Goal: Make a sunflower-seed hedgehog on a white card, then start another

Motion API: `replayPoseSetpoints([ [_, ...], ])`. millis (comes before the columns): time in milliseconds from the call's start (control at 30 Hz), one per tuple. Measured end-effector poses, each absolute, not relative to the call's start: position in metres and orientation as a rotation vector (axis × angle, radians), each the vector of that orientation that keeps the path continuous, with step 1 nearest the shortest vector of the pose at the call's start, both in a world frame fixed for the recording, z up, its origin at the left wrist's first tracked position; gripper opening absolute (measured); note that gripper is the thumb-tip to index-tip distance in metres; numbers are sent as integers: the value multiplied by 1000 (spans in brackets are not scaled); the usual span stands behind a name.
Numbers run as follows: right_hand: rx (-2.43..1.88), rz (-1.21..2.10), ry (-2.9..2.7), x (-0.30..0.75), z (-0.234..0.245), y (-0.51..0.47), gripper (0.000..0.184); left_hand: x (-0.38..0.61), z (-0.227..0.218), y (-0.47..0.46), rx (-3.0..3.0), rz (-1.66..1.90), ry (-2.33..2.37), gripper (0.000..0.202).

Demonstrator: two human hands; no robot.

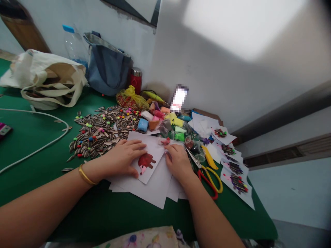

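My left hand (122, 156) lies on the left side of a white card (152, 174), fingers spread and holding nothing. On the card is a dark red hedgehog-like clay figure (146, 160) with a pink face and brown feet. At the card's upper right edge, my right hand (179, 162) has its fingers curled in a pinch at a small piece of pinkish-red clay (164, 141), which sits on or in clear plastic wrap. The fingertips partly cover it. More white sheets (153, 194) are stacked beneath the card.
Striped sunflower seeds (103, 134) with coloured beads lie left. Wrapped clay packs, including a blue one (143, 125), are behind. Scissors (210, 179) and a yellow cutter (210, 157) lie right, near finished seed cards (239, 182). Bags (108, 69), a flask (136, 80) and a phone (179, 99) stand behind.
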State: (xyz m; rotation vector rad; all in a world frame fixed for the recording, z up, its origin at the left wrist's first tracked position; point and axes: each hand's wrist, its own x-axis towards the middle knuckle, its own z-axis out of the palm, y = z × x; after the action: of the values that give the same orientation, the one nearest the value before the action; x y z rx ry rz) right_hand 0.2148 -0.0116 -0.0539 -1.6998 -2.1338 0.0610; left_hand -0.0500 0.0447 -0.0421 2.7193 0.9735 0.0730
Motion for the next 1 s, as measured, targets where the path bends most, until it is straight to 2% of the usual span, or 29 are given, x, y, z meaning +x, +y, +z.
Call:
replayPoseSetpoints([
  [133,-1825,70,-2162,217,-53,-9,16,-49,-38,43,2701,130,1011,78],
  [267,-1963,-11,-2108,228,-53,-6,13,-49,-38,45,2673,162,999,84],
  [433,-2081,-72,-1989,237,-52,-6,31,-50,-44,47,2665,113,854,88],
  [600,-1854,-69,-2082,224,-53,-1,48,-47,-47,48,2663,82,692,84],
  [700,-1794,-35,-2152,217,-58,4,51,-46,-43,48,2694,122,729,78],
  [833,-1835,-56,-2114,219,-62,5,45,-47,-38,48,2719,156,915,71],
  [1000,-1904,-75,-2010,225,-60,4,29,-48,-45,50,2725,144,818,74],
])
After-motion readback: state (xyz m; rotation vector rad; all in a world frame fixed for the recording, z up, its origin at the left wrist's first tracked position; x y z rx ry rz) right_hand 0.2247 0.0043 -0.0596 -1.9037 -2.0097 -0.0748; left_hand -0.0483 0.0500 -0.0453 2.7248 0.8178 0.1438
